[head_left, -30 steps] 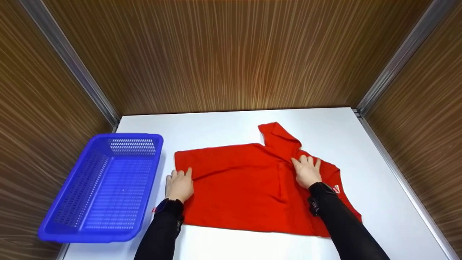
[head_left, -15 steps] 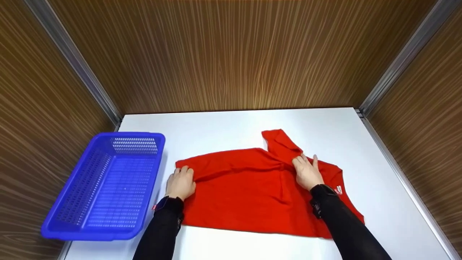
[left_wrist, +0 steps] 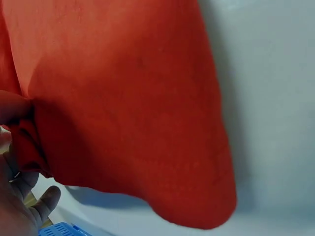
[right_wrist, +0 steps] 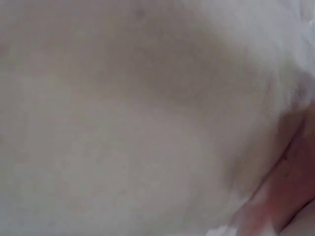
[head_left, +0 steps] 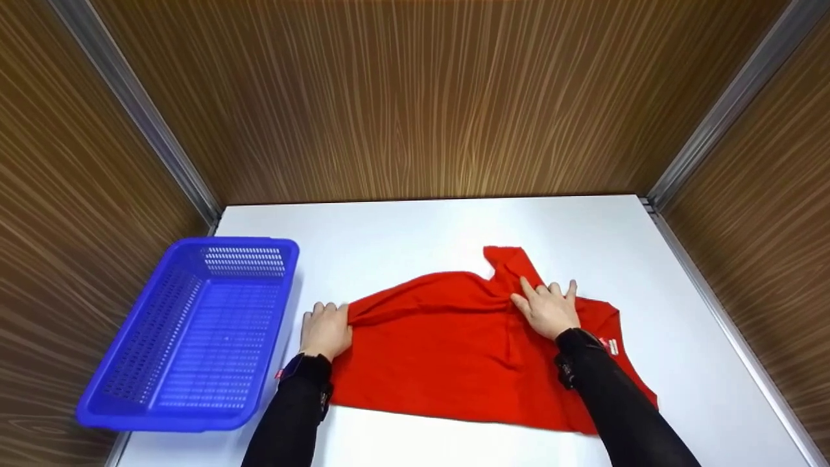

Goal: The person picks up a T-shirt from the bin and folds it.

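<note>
A red T-shirt (head_left: 428,363) lies sideways on the white table, its neck label toward the right. My left hand (head_left: 326,331) grips its hem at the left end, lifting the far edge into a fold. Fingers (left_wrist: 15,107) clasp bunched cloth in the left wrist view. At the shoulder, beside the short sleeve (head_left: 509,259), my right hand (head_left: 550,311) pinches gathered fabric, index finger straight and little finger raised; the fingertips are partly hidden. The right wrist view is blurred, with pale grey filling most of it.
A blue plastic basket (head_left: 288,305) with perforated sides stands on the left, close to my left hand. Wood-grain panels (head_left: 415,97) rise behind and at both sides of the white table (head_left: 363,240).
My left hand has gone from lying on the hem to gripping it. The shirt's far edge and sleeve have drawn toward me, and cloth has gathered between my hands.
</note>
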The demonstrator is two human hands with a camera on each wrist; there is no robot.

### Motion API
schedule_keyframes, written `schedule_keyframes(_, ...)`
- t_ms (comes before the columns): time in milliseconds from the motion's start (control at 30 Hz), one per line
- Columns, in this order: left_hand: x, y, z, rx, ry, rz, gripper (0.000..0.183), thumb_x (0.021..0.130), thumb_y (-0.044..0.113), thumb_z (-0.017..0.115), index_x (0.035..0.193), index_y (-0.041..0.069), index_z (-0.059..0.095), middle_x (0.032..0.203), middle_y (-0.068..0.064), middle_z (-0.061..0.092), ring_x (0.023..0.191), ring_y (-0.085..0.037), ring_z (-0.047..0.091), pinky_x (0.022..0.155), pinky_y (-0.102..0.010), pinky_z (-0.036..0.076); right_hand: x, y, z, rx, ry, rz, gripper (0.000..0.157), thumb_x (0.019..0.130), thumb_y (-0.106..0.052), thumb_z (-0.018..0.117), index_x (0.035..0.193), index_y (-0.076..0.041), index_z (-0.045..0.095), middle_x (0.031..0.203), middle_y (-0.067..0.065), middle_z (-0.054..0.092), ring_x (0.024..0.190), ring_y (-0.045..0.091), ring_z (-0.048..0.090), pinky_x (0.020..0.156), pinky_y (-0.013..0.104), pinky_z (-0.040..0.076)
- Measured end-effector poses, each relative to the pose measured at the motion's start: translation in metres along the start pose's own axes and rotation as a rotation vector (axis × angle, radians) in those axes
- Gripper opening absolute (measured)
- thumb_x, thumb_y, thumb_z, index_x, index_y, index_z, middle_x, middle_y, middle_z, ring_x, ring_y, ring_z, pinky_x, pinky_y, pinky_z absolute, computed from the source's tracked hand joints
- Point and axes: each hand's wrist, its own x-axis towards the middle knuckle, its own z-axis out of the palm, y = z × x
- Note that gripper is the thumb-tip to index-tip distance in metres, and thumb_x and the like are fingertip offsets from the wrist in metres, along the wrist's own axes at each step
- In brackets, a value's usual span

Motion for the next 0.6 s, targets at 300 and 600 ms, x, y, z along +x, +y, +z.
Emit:
schedule_keyframes(300, -0.0043, -0.0013, 0.0000, -0.022, 0.055, 0.011, 0.023, 0.084, 0.015, 0.069, 0.103, 0.004, 0.062, 0.099, -0.018, 0.053, 0.089, -0.040, 0.053, 0.071, -0.054, 0.044, 0.0058, 0.0027, 0.0026, 0.084, 0.159, -0.001, 0.038, 0.101, -0.035, 0.052, 0.091, -0.002, 0.068, 0.111, 0.016, 0.059, 0.123, 0.044, 0.043, 0.105, 0.073, 0.008)
schedule_keyframes(600, -0.0033, 0.0005, 0.0017, -0.072, -0.005, -0.035, 0.031, 0.088, 0.026, 0.063, 0.113, 0.007, 0.061, 0.110, -0.014, 0.053, 0.095, -0.039, 0.052, 0.079, -0.054, 0.041, 0.0072, 0.0060, 0.0070, 0.042, 0.254, 0.037, 0.019, 0.090, -0.001, 0.057, 0.107, -0.004, 0.066, 0.097, 0.021, 0.056, 0.106, 0.049, 0.049, 0.100, 0.077, 0.014)
